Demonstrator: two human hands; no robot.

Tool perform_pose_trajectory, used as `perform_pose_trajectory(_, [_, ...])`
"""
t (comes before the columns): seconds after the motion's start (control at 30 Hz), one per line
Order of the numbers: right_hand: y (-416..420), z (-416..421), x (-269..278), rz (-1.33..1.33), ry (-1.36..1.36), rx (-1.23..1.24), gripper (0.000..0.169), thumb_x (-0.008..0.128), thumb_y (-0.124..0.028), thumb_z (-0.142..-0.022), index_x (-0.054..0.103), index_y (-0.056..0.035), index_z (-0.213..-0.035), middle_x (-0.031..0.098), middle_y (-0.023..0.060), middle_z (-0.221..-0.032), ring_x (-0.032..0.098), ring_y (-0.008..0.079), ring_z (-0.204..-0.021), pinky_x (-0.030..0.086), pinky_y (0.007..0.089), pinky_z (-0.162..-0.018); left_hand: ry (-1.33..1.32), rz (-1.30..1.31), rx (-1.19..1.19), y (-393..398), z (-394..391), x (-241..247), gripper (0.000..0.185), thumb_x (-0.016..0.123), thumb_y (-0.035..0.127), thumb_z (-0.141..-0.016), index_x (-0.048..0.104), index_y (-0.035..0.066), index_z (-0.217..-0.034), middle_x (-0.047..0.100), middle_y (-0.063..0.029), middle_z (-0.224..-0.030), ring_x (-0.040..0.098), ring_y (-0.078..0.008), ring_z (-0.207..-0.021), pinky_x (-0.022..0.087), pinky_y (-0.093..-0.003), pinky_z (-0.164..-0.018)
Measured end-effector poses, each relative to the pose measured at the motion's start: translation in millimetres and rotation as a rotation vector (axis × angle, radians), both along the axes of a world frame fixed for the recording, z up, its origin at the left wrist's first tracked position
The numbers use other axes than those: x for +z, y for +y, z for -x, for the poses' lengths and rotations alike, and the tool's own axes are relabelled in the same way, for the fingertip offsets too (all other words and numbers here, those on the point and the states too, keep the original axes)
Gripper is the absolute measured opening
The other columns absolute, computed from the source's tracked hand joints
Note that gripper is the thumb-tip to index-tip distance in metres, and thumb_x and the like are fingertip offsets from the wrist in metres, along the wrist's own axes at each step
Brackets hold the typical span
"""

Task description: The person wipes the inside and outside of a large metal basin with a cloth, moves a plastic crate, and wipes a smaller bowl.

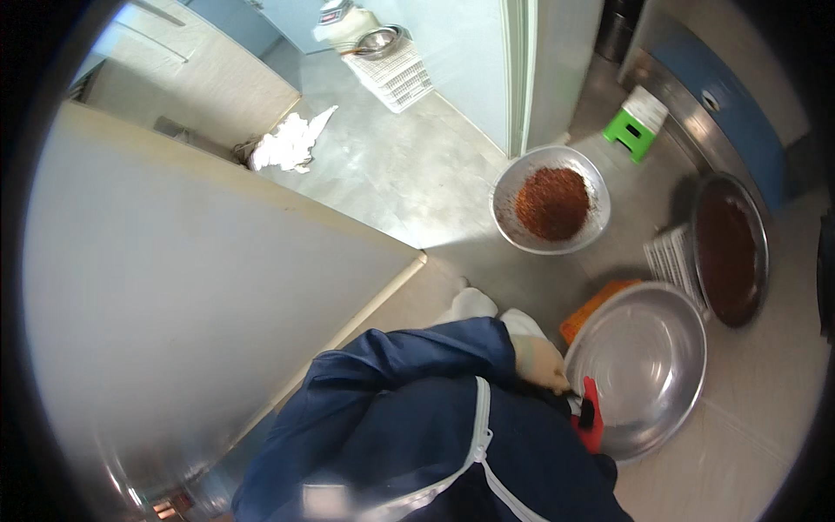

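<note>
My left hand (543,367) reaches across my front from a dark blue sleeve (417,352). Its fingers are curled near a red item (592,421) with a black part, whose kind I cannot make out. Whether the fingers hold anything is hidden. My right hand is out of view. Just right of the red item, a large, shiny metal basin (642,365) stands tilted in the view, with no contents visible inside. Part of an orange plastic crate (590,310) shows at its edge. Ahead on the floor, a metal bowl (505,225) holds reddish-brown flakes (553,203).
Another basin (762,261) holds dark red-brown material, beside a white crate (672,258). Farther off are a green-and-white stool (633,124), a white basket (398,78) bearing a steel bowl (378,41), and crumpled white cloth or plastic (287,145). A pale partition (209,280) stands at left.
</note>
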State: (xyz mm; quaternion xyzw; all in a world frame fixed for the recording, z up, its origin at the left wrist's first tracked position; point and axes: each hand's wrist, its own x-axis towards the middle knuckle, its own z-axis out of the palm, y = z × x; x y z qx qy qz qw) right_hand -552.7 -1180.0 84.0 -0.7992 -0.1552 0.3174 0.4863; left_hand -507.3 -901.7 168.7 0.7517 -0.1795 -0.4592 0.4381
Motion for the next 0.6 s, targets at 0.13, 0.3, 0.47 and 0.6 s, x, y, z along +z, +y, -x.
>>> perform_pose_trajectory(0.13, [-83, 19, -11, -0.052, 0.317, -0.45, 0.038, 0.056, -0.011, -0.078, 0.056, 0.0009, -0.114, 0.062, 0.007, -0.097, 0.057, 0.0145, -0.082, 0.045, 0.029, -0.077, -0.059, -0.003, 0.013, 11, 3, -74, 0.046, 0.047, 0.049, -0.083, 0.07, 0.012, -0.095, 0.064, -0.0153, -0.102, 0.059, -0.0315, -0.096, 0.042, -0.0377, -0.088])
perform_pose_trajectory(0.3, [-88, -57, 46, -0.413, 0.374, -0.724, 0.034, 0.052, -0.023, -0.091, 0.054, 0.0012, -0.114, 0.063, 0.0092, -0.1, 0.062, 0.0184, -0.085, 0.049, 0.0311, -0.074, 0.133, 0.12, 0.23, 33, -9, -78, 0.045, 0.057, 0.031, -0.088, 0.05, 0.013, -0.129, 0.049, -0.0119, -0.131, 0.049, -0.0248, -0.115, 0.035, -0.0313, -0.1])
perform_pose_trajectory(0.47, [35, -101, 85, -0.762, 0.432, -0.67, 0.034, 0.054, -0.02, -0.09, 0.054, -0.0024, -0.119, 0.062, 0.006, -0.105, 0.059, 0.016, -0.095, 0.046, 0.0314, -0.083, -0.178, 0.342, 0.541, 39, -31, -23, 0.066, 0.057, 0.034, -0.089, 0.027, 0.011, -0.142, 0.038, -0.0121, -0.139, 0.034, -0.0232, -0.13, 0.028, -0.0354, -0.106])
perform_pose_trajectory(0.6, [138, -122, 100, -0.705, 0.449, -0.544, 0.032, 0.054, -0.022, -0.091, 0.057, 0.0009, -0.113, 0.063, 0.0068, -0.1, 0.06, 0.0153, -0.09, 0.045, 0.0275, -0.078, 0.181, 0.896, 0.74, 62, -28, 40, 0.096, 0.057, 0.061, -0.078, 0.01, 0.012, -0.146, 0.023, -0.0126, -0.147, 0.023, -0.0271, -0.135, 0.021, -0.0399, -0.109])
